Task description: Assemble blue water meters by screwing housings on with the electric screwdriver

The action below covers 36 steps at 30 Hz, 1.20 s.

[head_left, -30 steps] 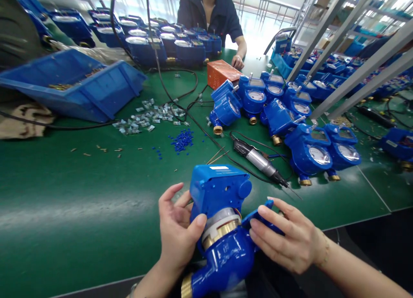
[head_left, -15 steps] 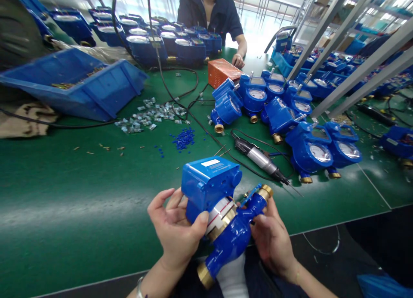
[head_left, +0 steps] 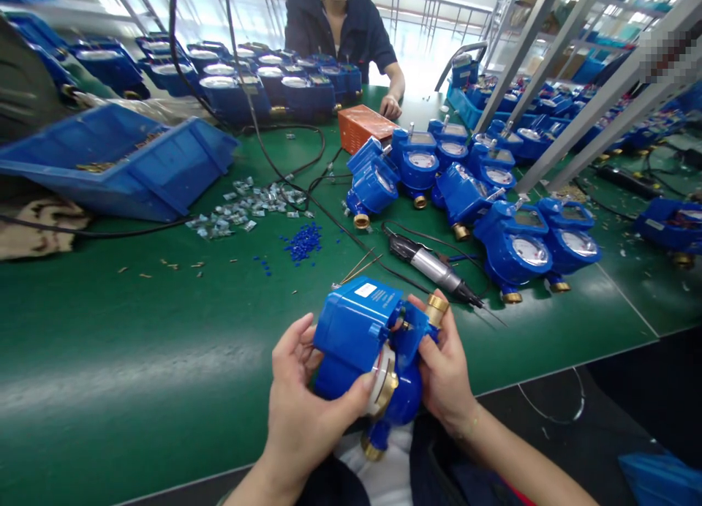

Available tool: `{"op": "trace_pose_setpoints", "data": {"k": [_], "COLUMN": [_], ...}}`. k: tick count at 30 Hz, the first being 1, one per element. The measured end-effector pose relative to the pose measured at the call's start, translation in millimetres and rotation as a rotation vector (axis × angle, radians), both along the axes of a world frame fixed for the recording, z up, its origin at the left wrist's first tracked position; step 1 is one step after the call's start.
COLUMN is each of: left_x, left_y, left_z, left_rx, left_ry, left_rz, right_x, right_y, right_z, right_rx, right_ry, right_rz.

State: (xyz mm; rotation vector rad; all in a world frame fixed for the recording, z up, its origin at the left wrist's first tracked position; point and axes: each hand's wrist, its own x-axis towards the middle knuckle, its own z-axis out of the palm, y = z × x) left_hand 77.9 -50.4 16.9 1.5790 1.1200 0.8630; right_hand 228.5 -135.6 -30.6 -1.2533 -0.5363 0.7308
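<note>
Both hands hold a blue water meter [head_left: 356,327] with brass threaded ends, tilted above the near edge of the green table [head_left: 164,389]. My left hand [head_left: 312,400] wraps the blue housing, its thumb pressed near the white and brass ring. Around the pipe end by the upper brass fitting [head_left: 437,310], my right hand [head_left: 445,363] is closed. Just beyond the meter lie thin brass-coloured wires [head_left: 359,265]. An electric screwdriver [head_left: 436,265] rests to the right of them, its bit pointing toward me.
Several finished-looking blue meters [head_left: 512,246] stand at the right. A blue bin [head_left: 180,170] with small brass pieces is at the left, near small clear parts [head_left: 246,206] and blue bits [head_left: 303,243]. A co-worker [head_left: 343,31] sits across, a hand by an orange box [head_left: 362,126]. Cables cross the table.
The meter has turned in my hands: its upper brass end now points more upward and its lower end has swung inward. My left hand has shifted right. The view has moved slightly.
</note>
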Motion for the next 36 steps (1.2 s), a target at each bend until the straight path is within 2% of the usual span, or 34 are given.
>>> {"op": "trace_pose_setpoints", "data": {"k": [3,5,8,10,14,19,24,26,29,33,36], "left_x": [-8.9,-14.4,-18.6,-17.2,-6.7,5.4,7.7,7.9,8.6,8.0,4.1], "left_y": [14.7,29.2,51.3,59.9,57.4,46.8,45.3,43.2,38.8,38.9,44.9], "left_z": [0.4,-0.6,-2.5,-2.1,4.2,8.2,7.8,10.3,15.4,18.8,19.0], "left_rx": [-0.056,-0.131,-0.292,-0.396,-0.514,-0.534,-0.554,-0.587,-0.612,-0.540,-0.482], "left_ry": [0.029,0.006,-0.102,-0.208,-0.330,-0.358,-0.355,-0.361,-0.356,-0.330,-0.346], "left_rz": [-0.088,-0.206,-0.378,-0.419,-0.365,-0.236,-0.161,-0.142,-0.147,-0.175,-0.186], "right_x": [-1.5,-1.0,1.1,3.0,8.0,18.3,28.5,30.6,30.2,22.6,15.4], "right_y": [-0.2,0.4,5.4,10.7,18.7,18.5,13.1,10.5,10.0,22.6,35.4], "right_z": [1.1,1.7,1.0,-0.6,-2.1,-4.0,-6.8,1.2,25.7,58.9,70.5], "right_rx": [0.010,0.025,0.059,0.073,0.050,-0.080,-0.279,-0.308,-0.276,-0.170,-0.165], "right_ry": [-0.001,-0.010,-0.022,-0.028,-0.083,-0.243,-0.475,-0.576,-0.748,-0.977,-1.061], "right_rz": [0.012,0.033,0.107,0.159,0.189,0.172,0.049,-0.004,-0.041,0.151,0.286]}}
